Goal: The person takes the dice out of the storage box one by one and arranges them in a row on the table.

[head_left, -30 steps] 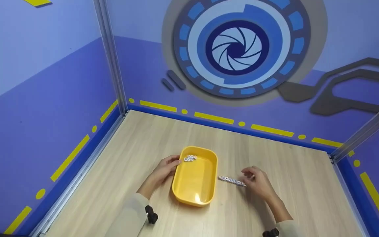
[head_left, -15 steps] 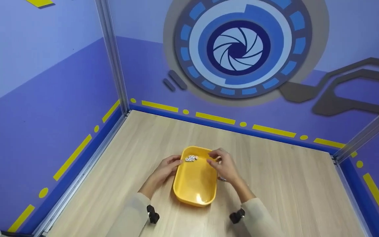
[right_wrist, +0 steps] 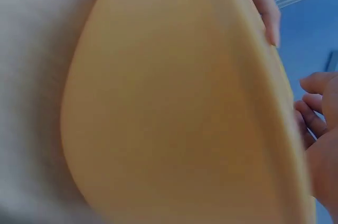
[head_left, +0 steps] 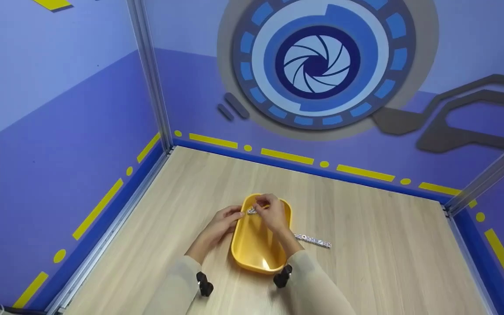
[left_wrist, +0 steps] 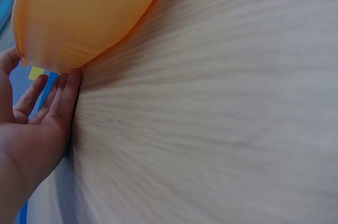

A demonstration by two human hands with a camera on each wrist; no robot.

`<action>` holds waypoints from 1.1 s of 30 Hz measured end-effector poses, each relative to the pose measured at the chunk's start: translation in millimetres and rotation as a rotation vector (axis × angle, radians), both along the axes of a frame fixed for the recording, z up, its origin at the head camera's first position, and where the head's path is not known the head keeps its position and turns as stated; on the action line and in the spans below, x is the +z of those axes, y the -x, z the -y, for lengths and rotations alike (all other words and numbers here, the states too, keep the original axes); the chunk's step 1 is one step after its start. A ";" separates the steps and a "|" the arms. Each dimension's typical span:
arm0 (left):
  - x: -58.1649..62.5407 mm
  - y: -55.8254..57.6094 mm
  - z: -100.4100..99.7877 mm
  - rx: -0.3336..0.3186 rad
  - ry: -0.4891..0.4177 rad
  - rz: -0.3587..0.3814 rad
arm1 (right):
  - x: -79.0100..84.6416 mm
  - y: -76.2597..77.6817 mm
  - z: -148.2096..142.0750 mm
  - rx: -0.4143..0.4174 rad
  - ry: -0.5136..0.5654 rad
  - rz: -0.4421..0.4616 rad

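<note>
A yellow tray [head_left: 258, 249] with rounded corners rests on the table. My left hand [head_left: 219, 227] holds it by its left side, thumb at the rim and the other fingers low against the outer wall, as the left wrist view shows. My right hand [head_left: 271, 214] reaches over the right rim into the far half of the tray, its fingers bent. A small cluster of dice-like white blocks [head_left: 251, 211] with dark marks lies there, partly covered by the right fingertips; I cannot tell whether they pinch one. Right of the tray lies a row of similar blocks [head_left: 315, 241], its left end behind my right wrist.
The pale wooden table [head_left: 365, 245] is closed in by blue-purple printed panels [head_left: 81, 131] at the left, back and right. Metal posts [head_left: 149, 74] stand at the corners. Each sleeve has a small black device [head_left: 204, 284] at the cuff.
My right hand has moved left from beside the row of blocks, over the right rim, to the cluster inside the tray. The left hand stays at the tray's left side.
</note>
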State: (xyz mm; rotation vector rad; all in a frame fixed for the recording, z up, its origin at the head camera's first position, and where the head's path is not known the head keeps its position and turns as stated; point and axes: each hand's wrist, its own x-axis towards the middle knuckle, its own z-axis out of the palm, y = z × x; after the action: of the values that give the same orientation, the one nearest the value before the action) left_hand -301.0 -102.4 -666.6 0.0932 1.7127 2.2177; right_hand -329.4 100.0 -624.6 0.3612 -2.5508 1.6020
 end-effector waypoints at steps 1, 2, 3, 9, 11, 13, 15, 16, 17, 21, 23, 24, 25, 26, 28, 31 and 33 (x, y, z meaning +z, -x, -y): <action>0.5 -0.1 0.0 -0.002 -0.001 0.002 | -2.5 0.6 2.2 -0.004 -0.002 0.010; 0.7 0.1 0.1 -0.004 -0.006 0.006 | -4.8 0.8 3.9 -0.007 -0.013 0.021; 0.9 0.4 0.5 -0.004 -0.008 0.008 | -6.7 1.2 5.2 -0.009 -0.026 0.030; 0.6 0.8 1.1 0.007 -0.013 0.011 | -11.8 1.1 8.6 0.005 -0.107 0.029; 0.9 0.4 1.6 0.010 -0.016 0.011 | -12.7 1.1 10.0 0.014 -0.126 0.018; 1.1 0.0 1.9 0.012 -0.010 0.010 | -14.2 1.3 11.4 0.020 -0.145 0.009; 1.0 -0.1 1.7 0.011 -0.005 0.007 | -16.4 1.3 12.6 0.025 -0.171 -0.004; 0.7 -0.2 1.5 0.010 -0.001 0.006 | -17.6 1.3 13.0 0.030 -0.182 -0.011; 0.6 -0.2 1.3 0.009 0.002 0.005 | -19.0 1.3 13.3 0.033 -0.198 -0.015; 0.0 -0.4 0.9 0.009 0.005 0.006 | -23.5 0.6 14.3 0.069 -0.266 -0.050; 0.1 -0.8 0.7 0.012 0.003 0.005 | -24.9 0.9 14.4 0.087 -0.286 -0.066; 0.2 -0.9 0.5 0.011 0.003 0.004 | -25.4 1.2 14.4 0.094 -0.292 -0.074; 0.3 -1.1 0.3 0.009 0.001 0.002 | -25.8 1.4 14.5 0.097 -0.295 -0.081; 0.4 -1.2 0.2 0.009 0.000 0.001 | -26.1 1.8 14.5 0.097 -0.298 -0.088; 0.4 -1.1 -0.1 0.011 0.003 -0.004 | -26.7 2.5 14.3 0.096 -0.305 -0.102; 0.2 -0.6 -0.5 0.012 0.007 0.001 | -28.0 3.5 13.4 0.100 -0.328 -0.131; 0.0 0.0 -1.0 0.013 0.010 0.002 | -28.7 4.2 12.6 0.106 -0.342 -0.139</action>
State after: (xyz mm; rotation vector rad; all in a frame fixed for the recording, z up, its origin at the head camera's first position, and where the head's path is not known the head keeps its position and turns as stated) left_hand -300.9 -101.4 -666.6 0.0778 1.7276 2.2180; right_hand -333.7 87.5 -653.3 0.6236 -2.7311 1.1171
